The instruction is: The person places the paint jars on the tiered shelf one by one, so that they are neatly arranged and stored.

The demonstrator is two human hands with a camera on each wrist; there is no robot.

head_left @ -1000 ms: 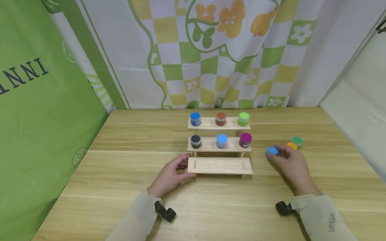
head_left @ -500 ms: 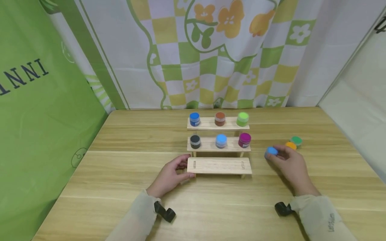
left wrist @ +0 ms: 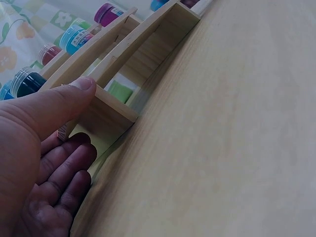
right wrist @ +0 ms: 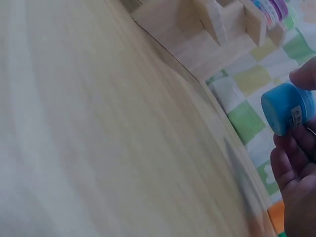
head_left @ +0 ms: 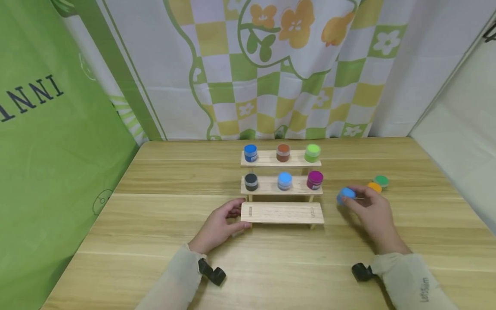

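A three-step wooden display rack [head_left: 282, 213] stands mid-table, its lowest step bare. At that step's left end, my left hand [head_left: 217, 227] grips the board, thumb at the front edge and fingers behind. To the rack's right, my right hand [head_left: 375, 217] pinches a small blue paint jar [head_left: 346, 195] between thumb and fingers. The right wrist view shows this blue jar [right wrist: 285, 109] tilted, with a white label on its side. Dark blue [head_left: 250, 153], brown [head_left: 283, 153] and light green [head_left: 312, 153] jars line the top step. Black [head_left: 251, 182], light blue [head_left: 284, 181] and purple [head_left: 315, 180] ones fill the middle step.
Just beyond my right hand, an orange-lidded jar [head_left: 374, 187] and a green-lidded jar [head_left: 381, 181] stand close together on the wooden table [head_left: 283, 271]. A patterned curtain [head_left: 279, 86] hangs behind the table's back edge, and green cloth [head_left: 58, 150] borders the left side.
My right hand has shifted slightly left toward the rack, carrying the blue jar, which now tilts more. The left hand keeps its hold on the rack.
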